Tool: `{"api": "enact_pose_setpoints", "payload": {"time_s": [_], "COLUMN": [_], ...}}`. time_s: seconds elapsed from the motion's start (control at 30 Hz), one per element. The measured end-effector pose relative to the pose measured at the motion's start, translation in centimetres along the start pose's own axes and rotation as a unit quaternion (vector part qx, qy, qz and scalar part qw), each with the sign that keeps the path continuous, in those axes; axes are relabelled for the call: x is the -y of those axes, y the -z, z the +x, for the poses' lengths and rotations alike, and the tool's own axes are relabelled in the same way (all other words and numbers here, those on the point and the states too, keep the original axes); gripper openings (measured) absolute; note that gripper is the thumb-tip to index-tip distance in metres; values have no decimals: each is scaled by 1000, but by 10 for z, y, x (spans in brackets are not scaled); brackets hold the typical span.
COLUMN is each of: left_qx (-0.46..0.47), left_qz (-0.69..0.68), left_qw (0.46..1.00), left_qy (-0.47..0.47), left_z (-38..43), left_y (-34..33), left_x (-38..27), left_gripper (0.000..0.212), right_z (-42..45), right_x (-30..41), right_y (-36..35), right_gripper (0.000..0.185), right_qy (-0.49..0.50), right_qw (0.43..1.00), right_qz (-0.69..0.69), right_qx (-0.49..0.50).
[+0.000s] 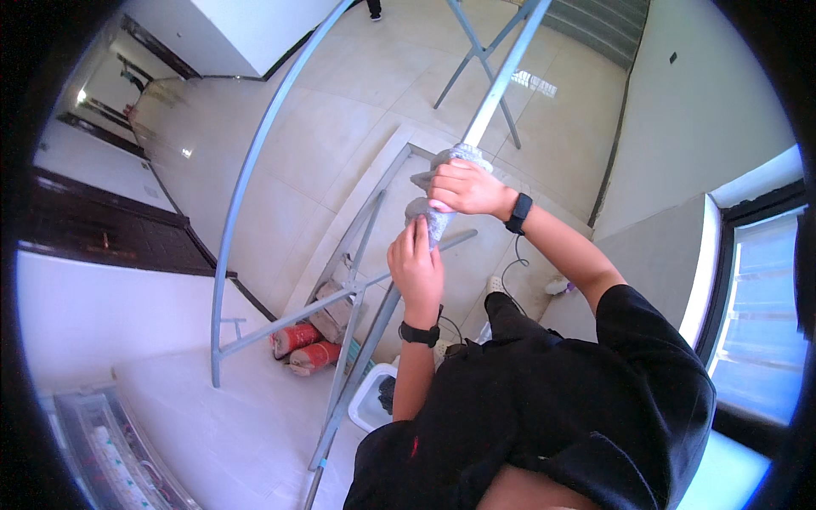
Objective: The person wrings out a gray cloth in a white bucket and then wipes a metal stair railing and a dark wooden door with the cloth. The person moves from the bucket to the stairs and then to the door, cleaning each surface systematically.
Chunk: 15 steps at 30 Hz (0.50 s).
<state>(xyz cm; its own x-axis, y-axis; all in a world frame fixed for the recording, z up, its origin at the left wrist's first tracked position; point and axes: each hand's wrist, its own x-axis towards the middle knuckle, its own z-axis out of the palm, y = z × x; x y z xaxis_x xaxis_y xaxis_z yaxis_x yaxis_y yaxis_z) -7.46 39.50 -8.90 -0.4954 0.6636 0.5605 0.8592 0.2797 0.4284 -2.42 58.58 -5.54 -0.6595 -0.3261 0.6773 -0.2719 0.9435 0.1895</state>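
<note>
A grey cloth [422, 208] is bunched around a square metal tube [494, 105], the upper rail of a large metal rack. My right hand [470, 187] grips the cloth from above, its fingers curled over the tube. Just below it, nearer my body, my left hand [415, 264] pinches the lower part of the cloth between fingers and thumb. The cloth and my hands hide the rail there. Crossed legs [352, 288] of the rack stand below to the left, and a second crossed pair [482, 52] stands at the far end. A curved side rail [248, 172] runs along the left.
Two red cylinders [313, 357] lie by a dusty bundle [335, 312] under the rack. A white basin [364, 414] holds something dark. A thin cable [510, 268] trails near my foot. Stairs [593, 25] rise at the back; another person's foot [375, 13] shows at the top.
</note>
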Motion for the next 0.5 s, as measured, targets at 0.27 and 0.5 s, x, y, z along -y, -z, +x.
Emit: {"api": "enact_pose_setpoints", "payload": {"time_s": [0.27, 0.5], "left_qx": [-20, -60], "left_qz": [30, -28], "left_qw": [999, 992], "left_qy": [-35, -112], "left_z": [91, 186], "left_y": [-79, -138], "left_x": [-50, -106], "left_gripper": [45, 44], "right_z": [-33, -64], "right_x": [-119, -213], "right_y": [22, 60], "right_gripper": [16, 16], "right_qy": [-14, -109], "right_qw": [996, 981], "right_qz": [-24, -52], "right_qx": [-90, -149]}}
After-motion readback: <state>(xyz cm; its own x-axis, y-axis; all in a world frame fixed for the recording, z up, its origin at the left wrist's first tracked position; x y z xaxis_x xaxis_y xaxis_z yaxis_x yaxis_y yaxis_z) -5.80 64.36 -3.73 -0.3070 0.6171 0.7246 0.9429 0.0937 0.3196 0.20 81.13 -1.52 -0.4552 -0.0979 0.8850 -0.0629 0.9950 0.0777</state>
